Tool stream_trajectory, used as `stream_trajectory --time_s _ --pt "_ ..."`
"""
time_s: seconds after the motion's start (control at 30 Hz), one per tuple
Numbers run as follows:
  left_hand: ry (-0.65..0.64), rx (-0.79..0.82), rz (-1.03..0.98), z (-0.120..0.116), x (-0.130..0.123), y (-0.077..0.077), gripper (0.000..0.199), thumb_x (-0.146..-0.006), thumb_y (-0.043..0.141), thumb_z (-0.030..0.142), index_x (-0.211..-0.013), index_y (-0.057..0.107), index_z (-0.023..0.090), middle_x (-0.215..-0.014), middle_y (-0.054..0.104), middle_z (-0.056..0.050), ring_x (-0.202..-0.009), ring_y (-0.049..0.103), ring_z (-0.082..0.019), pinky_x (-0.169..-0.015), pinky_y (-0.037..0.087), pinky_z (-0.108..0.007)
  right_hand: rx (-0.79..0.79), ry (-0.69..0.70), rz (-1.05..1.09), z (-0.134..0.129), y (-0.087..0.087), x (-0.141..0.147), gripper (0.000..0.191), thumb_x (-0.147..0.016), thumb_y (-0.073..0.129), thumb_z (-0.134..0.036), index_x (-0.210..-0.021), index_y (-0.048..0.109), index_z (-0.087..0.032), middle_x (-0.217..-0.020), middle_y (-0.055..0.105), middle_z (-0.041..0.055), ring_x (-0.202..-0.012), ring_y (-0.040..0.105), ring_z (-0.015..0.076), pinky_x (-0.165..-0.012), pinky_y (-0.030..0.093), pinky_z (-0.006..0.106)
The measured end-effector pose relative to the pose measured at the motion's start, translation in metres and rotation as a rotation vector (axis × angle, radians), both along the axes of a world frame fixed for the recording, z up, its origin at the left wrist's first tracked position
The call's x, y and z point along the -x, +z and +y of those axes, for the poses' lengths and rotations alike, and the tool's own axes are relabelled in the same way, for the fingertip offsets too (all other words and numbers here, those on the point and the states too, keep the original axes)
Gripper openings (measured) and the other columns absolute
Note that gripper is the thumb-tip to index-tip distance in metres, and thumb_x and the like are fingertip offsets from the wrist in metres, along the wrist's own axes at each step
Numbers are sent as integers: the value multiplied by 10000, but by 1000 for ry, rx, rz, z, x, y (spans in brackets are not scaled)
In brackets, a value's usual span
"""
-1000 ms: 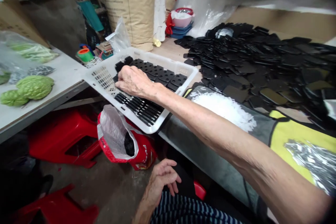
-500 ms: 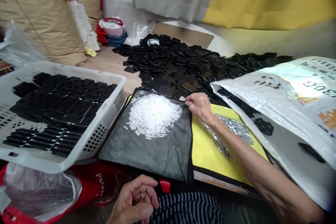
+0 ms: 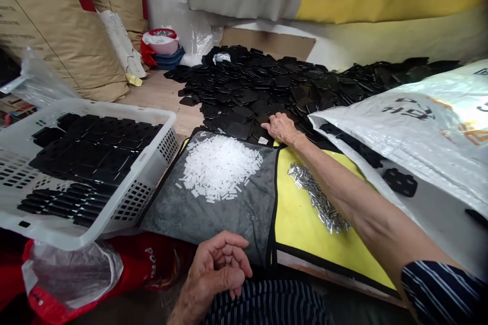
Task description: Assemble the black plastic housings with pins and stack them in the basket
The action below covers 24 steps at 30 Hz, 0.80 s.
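My right hand (image 3: 281,128) is at the front edge of a big pile of thin black plates (image 3: 247,96). Its fingers are bent down onto the plates, apart from one another, and nothing shows in them. Just left of its wrist lies a small whitish piece (image 3: 263,140). My left hand (image 3: 221,266) hovers over my lap by the front edge of the grey cloth mat (image 3: 229,218), palm turned inward. Its fingers are loosely curled, apart from the thumb, and hold nothing. A heap of small white strips (image 3: 219,167) rests on that mat.
Shiny metal pins (image 3: 320,203) lie on a yellow mat (image 3: 290,223) under my right forearm. On the left, a white plastic basket (image 3: 152,147) holds stacked black plates. A white woven sack (image 3: 438,117) gapes at the right. A red bag (image 3: 141,259) stands below the basket.
My right hand has moved away from me, from beside the grey mat's corner onto the black plates. My left hand has risen slightly and shifted right, still loosely curled.
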State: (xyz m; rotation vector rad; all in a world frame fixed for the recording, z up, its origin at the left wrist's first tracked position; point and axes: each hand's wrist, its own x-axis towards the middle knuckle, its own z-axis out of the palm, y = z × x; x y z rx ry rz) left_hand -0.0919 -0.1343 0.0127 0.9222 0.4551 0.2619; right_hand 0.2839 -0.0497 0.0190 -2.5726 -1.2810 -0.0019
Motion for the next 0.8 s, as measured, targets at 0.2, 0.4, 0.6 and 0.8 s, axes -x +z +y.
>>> stream_trajectory --time_s 0.2,0.4,0.6,0.8 --pt "108 -13 17 6 -9 -4 282 -709 677 246 -938 588 106 -687 639 -62 -442 508 -100 -386 379 -194 -56 -144 95 -10 13 -1 559 -722 664 -404 -1132 540 -45 -1101 564 206 -1053 507 325 -873 401 390" --pt "222 63 -25 7 -23 8 243 -803 587 291 -940 567 91 -737 642 -96 -517 561 -142 -411 435 -220 -230 -132 217 -44 51 43 401 -804 529 -271 -1150 547 -71 -1017 623 130 -904 585 221 -765 460 309" --pt "-103 442 -225 0 -28 9 635 -861 291 596 -1079 564 66 -924 636 -193 -759 646 -318 -580 522 -422 -7 900 919 -128 67 164 169 -783 587 -219 -919 671 -165 -839 631 9 -745 592 126 -645 460 204" --pt "-148 496 -299 -17 -33 -1 432 -891 356 377 -1019 595 39 -855 638 -185 -640 635 -255 -438 478 -288 153 864 812 -144 60 183 89 -761 599 -135 -820 661 -155 -833 594 15 -731 565 117 -598 440 181"
